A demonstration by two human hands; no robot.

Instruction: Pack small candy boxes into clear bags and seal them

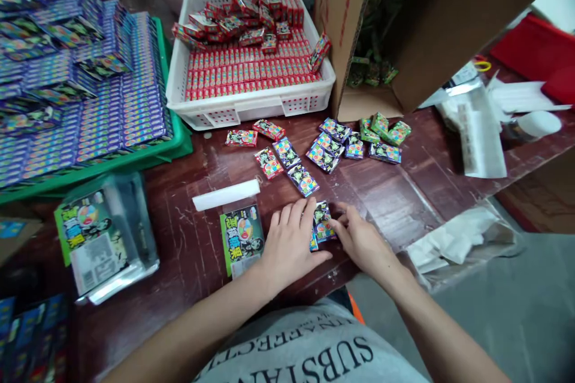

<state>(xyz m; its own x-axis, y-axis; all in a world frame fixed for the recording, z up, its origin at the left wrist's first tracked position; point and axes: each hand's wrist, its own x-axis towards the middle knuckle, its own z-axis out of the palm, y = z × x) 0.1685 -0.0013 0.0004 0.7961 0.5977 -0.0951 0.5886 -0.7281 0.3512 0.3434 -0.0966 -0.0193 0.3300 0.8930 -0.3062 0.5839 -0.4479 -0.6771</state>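
Note:
My left hand (pixel 290 243) lies palm down over small printed boxes, its fingers stretched out and thumb apart. Part of a blue-edged box shows under its index finger. Just right of that, a purple printed box (pixel 323 222) lies flat between my hands. My right hand (pixel 362 240) has bent fingers, with thumb and fingertips pinched at that box's right edge. A clear printed bag (pixel 242 239) with a green border lies left of my left hand, partly covered by it. Above my hands are scattered purple boxes (pixel 302 180), red boxes (pixel 268 163) and green boxes (pixel 399 133).
A white crate (pixel 265 106) of red boxes stands at the back, beside a green tray (pixel 179 146) piled with purple boxes. A cardboard carton (pixel 344 24) rises behind right. Printed bags (pixel 105 239) lie left; a white strip (pixel 227 194) lies near centre. Right is a paper-filled plastic bag (pixel 462 245).

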